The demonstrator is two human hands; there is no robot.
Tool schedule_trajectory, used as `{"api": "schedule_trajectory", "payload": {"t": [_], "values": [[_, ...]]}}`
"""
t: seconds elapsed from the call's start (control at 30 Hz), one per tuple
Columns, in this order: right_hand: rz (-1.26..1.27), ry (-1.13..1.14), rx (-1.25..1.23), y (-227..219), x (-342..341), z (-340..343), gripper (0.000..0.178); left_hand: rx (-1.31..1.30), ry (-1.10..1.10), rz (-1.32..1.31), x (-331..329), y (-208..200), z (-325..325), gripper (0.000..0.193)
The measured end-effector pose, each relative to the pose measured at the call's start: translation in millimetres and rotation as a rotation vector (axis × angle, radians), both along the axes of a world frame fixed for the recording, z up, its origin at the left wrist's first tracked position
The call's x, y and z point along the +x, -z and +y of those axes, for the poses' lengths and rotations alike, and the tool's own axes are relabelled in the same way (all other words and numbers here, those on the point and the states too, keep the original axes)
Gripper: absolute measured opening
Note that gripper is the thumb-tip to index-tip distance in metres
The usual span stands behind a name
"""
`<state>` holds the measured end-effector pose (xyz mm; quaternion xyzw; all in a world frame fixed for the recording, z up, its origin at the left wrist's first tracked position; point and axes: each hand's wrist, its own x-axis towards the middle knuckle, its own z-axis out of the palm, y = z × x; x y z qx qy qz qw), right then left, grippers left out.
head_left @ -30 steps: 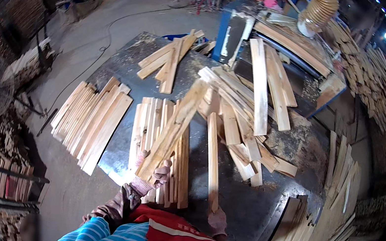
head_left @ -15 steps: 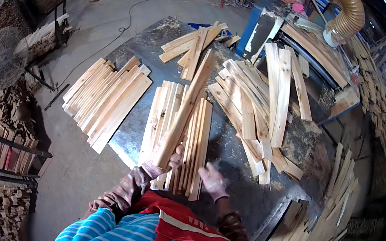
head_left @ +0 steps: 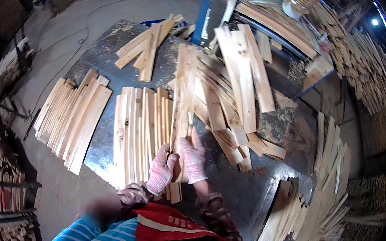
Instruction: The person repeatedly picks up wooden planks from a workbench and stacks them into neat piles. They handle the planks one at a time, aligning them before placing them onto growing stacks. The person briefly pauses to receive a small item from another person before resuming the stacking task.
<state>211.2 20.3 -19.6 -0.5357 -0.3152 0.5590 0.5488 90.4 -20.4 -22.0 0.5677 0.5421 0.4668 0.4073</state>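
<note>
A long pale wooden board (head_left: pixel 186 84) is between my hands, pointing away from me above a row of strips. My left hand (head_left: pixel 161 171), in a pinkish work glove, is closed round its near end from the left. From the right, my gloved right hand (head_left: pixel 193 158) grips the same end, thumb and fingers partly hidden. Under and left of the board lies the row of narrow wooden strips (head_left: pixel 132 131), side by side on the dark metal table (head_left: pixel 222 194). Right of the board lies a loose heap of boards (head_left: pixel 241 78), crossing one another.
Another row of strips (head_left: pixel 71 119) lies at the table's left edge. Several crossed boards (head_left: pixel 149 51) rest at the far side. A blue-framed machine (head_left: pixel 276 28) with a ribbed hose (head_left: pixel 301 1) stands at the far right. Stacked wood (head_left: pixel 282 221) sits low at the right.
The view has turned right. My right hand has come from beside the strips onto the board. The board has turned its wide face up and stands straighter; my left hand still holds it.
</note>
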Motion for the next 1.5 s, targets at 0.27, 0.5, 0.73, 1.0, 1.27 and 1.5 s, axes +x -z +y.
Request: {"api": "schedule_trajectory", "payload": {"t": [0.27,0.5,0.73,1.0,1.27,1.5], "values": [[-1.222,-0.463,-0.184,123,19,-58,0.082,-0.481,0.889,0.391,-35,9,4,0.030],[-0.919,-0.190,-0.039,124,75,-33,0.054,-0.478,0.445,0.170,23,48,115,0.047],[-1.660,0.305,0.041,40,232,104,0.092,-0.580,0.370,-0.242,123,102,201,0.060],[-1.395,-0.239,-0.526,25,288,139,0.120,-0.756,0.345,-0.629,156,144,243,0.024],[-1.126,-0.128,-0.374,-31,289,73,0.079,-0.766,0.311,-0.691,131,15,303,0.041],[-0.496,0.206,-0.481,39,267,-48,0.059,-0.801,0.399,-1.022,92,-73,276,0.040]]}}
